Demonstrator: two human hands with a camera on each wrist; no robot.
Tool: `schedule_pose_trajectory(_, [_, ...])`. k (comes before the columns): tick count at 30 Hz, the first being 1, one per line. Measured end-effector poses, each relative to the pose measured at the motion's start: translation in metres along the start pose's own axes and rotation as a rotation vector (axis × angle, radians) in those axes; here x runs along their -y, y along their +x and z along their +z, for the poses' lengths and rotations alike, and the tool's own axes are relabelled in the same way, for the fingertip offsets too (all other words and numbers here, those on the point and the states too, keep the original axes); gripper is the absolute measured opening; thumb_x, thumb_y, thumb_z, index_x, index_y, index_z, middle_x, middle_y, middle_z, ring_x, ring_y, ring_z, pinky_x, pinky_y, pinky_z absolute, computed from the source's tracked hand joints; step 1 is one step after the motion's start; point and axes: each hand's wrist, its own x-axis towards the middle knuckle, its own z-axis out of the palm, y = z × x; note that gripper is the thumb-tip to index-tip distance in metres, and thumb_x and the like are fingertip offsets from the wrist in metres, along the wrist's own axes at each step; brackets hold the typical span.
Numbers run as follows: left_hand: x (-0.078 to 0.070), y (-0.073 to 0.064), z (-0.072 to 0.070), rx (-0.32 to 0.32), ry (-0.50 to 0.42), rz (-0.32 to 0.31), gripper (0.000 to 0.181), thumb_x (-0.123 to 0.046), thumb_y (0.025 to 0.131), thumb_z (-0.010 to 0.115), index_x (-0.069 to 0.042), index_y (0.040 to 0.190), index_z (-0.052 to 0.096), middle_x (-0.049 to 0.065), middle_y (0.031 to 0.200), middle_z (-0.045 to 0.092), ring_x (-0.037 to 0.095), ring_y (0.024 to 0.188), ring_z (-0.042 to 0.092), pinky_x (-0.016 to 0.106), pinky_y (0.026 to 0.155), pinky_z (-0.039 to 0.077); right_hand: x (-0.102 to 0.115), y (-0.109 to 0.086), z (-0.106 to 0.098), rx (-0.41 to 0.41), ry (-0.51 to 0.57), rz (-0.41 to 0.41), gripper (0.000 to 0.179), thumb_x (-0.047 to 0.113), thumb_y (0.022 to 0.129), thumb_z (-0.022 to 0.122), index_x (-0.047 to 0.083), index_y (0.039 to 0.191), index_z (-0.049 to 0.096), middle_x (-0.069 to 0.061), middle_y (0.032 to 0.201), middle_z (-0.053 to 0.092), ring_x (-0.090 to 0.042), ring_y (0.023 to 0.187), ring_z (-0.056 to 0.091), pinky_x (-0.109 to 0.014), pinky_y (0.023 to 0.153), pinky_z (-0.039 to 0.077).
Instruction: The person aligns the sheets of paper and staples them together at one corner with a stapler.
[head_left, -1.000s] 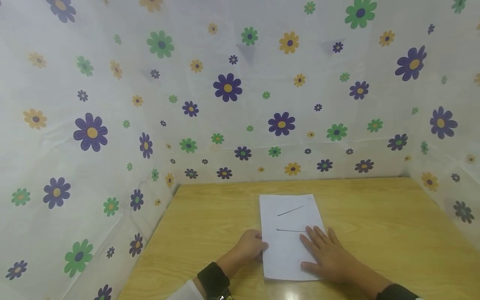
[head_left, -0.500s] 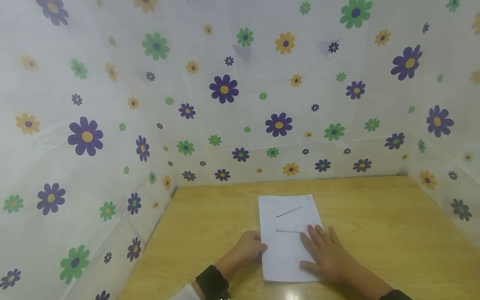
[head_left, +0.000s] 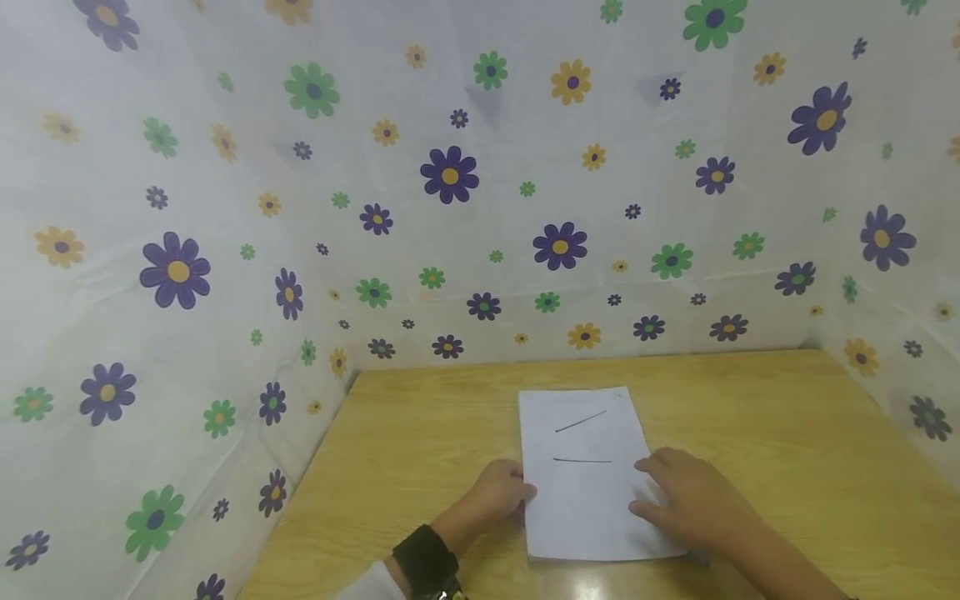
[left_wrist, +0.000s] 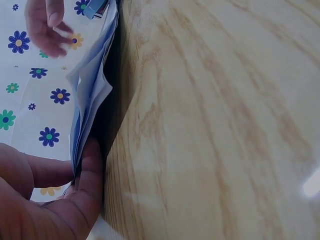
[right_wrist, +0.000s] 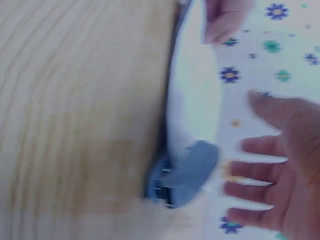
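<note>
A stack of white paper sheets (head_left: 577, 508) lies on the wooden table, with two dark lines drawn on its top sheet. My left hand (head_left: 500, 492) pinches the stack's left edge; in the left wrist view the thumb and fingers (left_wrist: 91, 170) grip the sheets, whose edges fan apart slightly. My right hand (head_left: 693, 500) hovers over the stack's right edge, its fingers loosely bent and holding nothing. Near that hand, in the right wrist view, a blurred blue-grey object (right_wrist: 192, 172) with metal parts sits at the paper's edge; I cannot tell its kind.
The pale wooden table (head_left: 427, 417) extends to both sides of the paper. A white sheet with printed flowers (head_left: 510, 208) hangs behind the table and along its left and right sides.
My right hand has lifted off the paper, where it lay spread, and shifted right to the edge, uncovering the end of the lower line. The left hand keeps its hold.
</note>
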Motion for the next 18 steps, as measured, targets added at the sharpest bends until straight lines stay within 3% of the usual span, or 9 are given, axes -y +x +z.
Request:
schedule_pose_trajectory(5, [0.0,0.0,0.001,0.001,-0.012,0.014,0.023,-0.006,0.094,0.066,0.005,0.114,0.066,0.008,0.094,0.068,0.019,0.082,0.068,0.036,0.072,0.059,-0.003,-0.019,-0.01,0.12,-0.029,0.094,0.047,0.041,0.082,0.081,0.008,0.113,0.07,-0.002,0.094,0.065,-0.018,0.079,0.061,-0.044,0.072,0.056])
schedule_pose_trajectory(8, [0.001,-0.001,0.0,0.004,-0.021,0.029,0.024,-0.005,0.094,0.066,0.007,0.114,0.064,0.01,0.094,0.068,0.022,0.083,0.068,0.038,0.073,0.06,-0.003,-0.032,-0.005,0.154,-0.004,0.156,0.038,0.032,0.086,0.079,0.008,0.113,0.069,-0.001,0.09,0.064,-0.016,0.078,0.061,-0.042,0.071,0.056])
schedule_pose_trajectory(13, [0.004,0.001,-0.002,0.004,-0.001,0.02,0.022,-0.007,0.095,0.066,0.004,0.113,0.064,0.009,0.094,0.068,0.021,0.084,0.068,0.038,0.074,0.059,-0.002,-0.043,0.002,0.21,0.114,0.296,0.012,0.022,0.093,0.072,0.013,0.095,0.065,0.003,0.079,0.059,-0.015,0.072,0.056,-0.038,0.067,0.052])
schedule_pose_trajectory(15, [0.006,0.002,-0.002,0.003,0.0,0.019,0.021,-0.007,0.095,0.066,0.004,0.112,0.064,0.009,0.094,0.068,0.021,0.084,0.068,0.038,0.074,0.059,-0.006,-0.046,-0.002,0.231,0.165,0.362,0.011,0.024,0.094,0.07,0.014,0.093,0.064,0.004,0.079,0.058,-0.015,0.072,0.053,-0.039,0.068,0.051])
schedule_pose_trajectory(18, [0.006,0.003,-0.001,0.004,-0.015,0.018,0.022,-0.004,0.093,0.066,0.007,0.112,0.064,0.01,0.095,0.069,0.023,0.085,0.069,0.039,0.077,0.06,-0.018,-0.046,-0.013,0.213,0.206,0.419,0.021,0.027,0.093,0.071,0.01,0.103,0.066,0.001,0.086,0.063,-0.016,0.078,0.058,-0.045,0.073,0.055])
